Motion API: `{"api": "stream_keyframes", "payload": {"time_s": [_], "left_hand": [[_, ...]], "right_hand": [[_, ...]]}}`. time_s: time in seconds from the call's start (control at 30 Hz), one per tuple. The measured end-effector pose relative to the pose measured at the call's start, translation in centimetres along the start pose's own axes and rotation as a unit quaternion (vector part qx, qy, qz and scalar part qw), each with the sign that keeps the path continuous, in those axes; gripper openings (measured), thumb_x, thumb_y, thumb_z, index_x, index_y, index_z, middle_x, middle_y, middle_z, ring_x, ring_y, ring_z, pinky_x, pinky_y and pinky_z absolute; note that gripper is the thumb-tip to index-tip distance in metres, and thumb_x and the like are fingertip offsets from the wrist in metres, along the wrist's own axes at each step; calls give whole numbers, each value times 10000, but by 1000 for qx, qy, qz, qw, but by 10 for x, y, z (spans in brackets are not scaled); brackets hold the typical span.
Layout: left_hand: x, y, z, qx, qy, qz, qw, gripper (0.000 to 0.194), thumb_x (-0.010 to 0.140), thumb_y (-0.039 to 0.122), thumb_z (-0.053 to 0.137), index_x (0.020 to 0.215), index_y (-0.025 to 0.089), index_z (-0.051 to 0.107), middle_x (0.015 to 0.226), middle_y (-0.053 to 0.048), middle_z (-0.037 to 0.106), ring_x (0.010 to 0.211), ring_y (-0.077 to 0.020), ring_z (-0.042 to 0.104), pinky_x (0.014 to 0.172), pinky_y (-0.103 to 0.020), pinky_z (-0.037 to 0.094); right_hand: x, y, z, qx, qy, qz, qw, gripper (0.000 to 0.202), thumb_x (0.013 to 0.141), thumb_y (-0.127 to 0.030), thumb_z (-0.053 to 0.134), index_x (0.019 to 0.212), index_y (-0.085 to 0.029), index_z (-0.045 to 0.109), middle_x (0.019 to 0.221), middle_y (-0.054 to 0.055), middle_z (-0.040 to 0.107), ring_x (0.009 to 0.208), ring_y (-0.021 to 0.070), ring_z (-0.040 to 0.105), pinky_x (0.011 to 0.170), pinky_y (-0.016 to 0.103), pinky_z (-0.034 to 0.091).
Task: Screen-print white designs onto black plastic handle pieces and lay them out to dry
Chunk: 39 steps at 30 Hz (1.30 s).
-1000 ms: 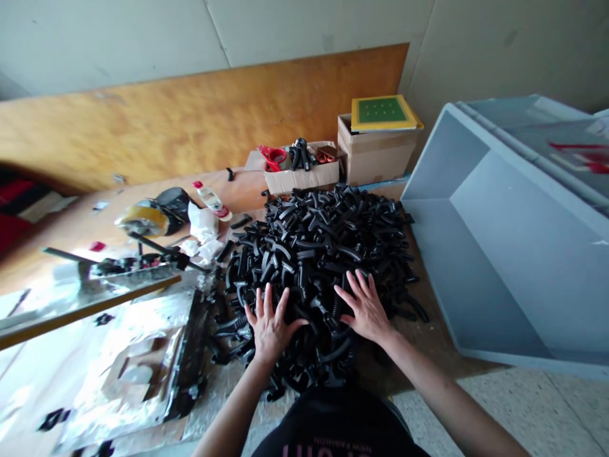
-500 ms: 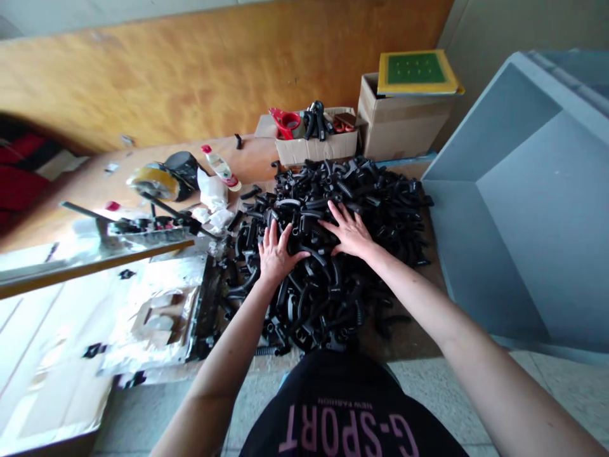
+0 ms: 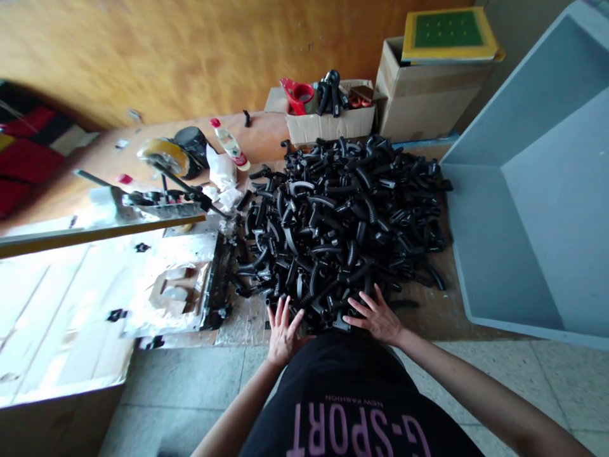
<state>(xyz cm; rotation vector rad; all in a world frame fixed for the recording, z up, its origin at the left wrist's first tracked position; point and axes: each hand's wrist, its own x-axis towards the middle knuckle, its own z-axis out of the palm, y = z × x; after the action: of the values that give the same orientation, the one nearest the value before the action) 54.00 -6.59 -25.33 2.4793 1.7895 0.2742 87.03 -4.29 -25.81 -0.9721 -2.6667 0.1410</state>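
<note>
A broad heap of black curved plastic parts [image 3: 328,216], some ribbed and some hollow at the end, covers the middle of the wooden table. My left hand [image 3: 284,336] is at the heap's near edge, close to my body, fingers spread and holding nothing. On the other side, my right hand [image 3: 375,317] rests at the near right edge of the heap, its fingers also spread and pointing inward over the parts. Both hands lie by the front of my black shirt. The exact kind of the black parts cannot be made out.
A large grey plastic bin [image 3: 514,247] lies tipped at the right, opening toward the heap. Behind stand a small carton [image 3: 330,127] with a red tape dispenser [image 3: 299,95] and a taller cardboard box [image 3: 428,95]. Leftward are a bottle [image 3: 231,146], tape rolls and a metal fixture [image 3: 166,292].
Both hands have drawn back from the middle of the heap to its near edge by my body. The camera view has shifted a little, and the heap's middle is uncovered.
</note>
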Motion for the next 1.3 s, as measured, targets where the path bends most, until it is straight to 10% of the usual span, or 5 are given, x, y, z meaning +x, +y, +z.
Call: {"api": "stream_keyframes", "payload": {"time_s": [0.33,0.63,0.9,1.13,1.3], "left_hand": [[68,-5,15,-30,99,-79,992,900,644,645,712,1369,163,482,1544,-271,144,1412,-447,217,1039,-639,305],[72,-14,4,-33,66,-37,997,928,697,612,690,1456,195,354,1566,-243,60,1412,-455,193,1043,-621,320],[61,-22,-8,-55,59,52,995,841,754,520,686,1460,213,347,1590,-180,-55,1445,-433,80,1118,-594,246],[38,-13,-15,-59,94,50,993,801,772,470,681,1456,216,352,1581,-195,56,1436,-434,128,1099,-626,250],[7,36,-15,-71,151,64,984,688,806,393,654,1417,196,406,1545,-186,222,1411,-373,260,1105,-571,295]], "right_hand": [[79,11,12,-62,99,24,993,474,910,-241,557,1340,-417,464,1473,48,407,1384,329,258,1022,793,97],[77,20,-23,-58,-40,-7,998,793,761,-420,747,1436,-390,333,1584,48,196,1453,332,85,1073,737,82],[13,-6,-47,-6,31,160,987,572,872,-270,636,1403,-257,424,1536,75,324,1448,247,173,1166,564,140],[-78,-40,-46,27,226,411,883,443,926,-182,495,1367,-215,477,1462,85,440,1402,226,305,1137,480,321],[-178,-71,-9,84,259,528,804,371,922,-198,467,1282,-193,556,1371,105,534,1299,224,448,1089,448,385]]}}
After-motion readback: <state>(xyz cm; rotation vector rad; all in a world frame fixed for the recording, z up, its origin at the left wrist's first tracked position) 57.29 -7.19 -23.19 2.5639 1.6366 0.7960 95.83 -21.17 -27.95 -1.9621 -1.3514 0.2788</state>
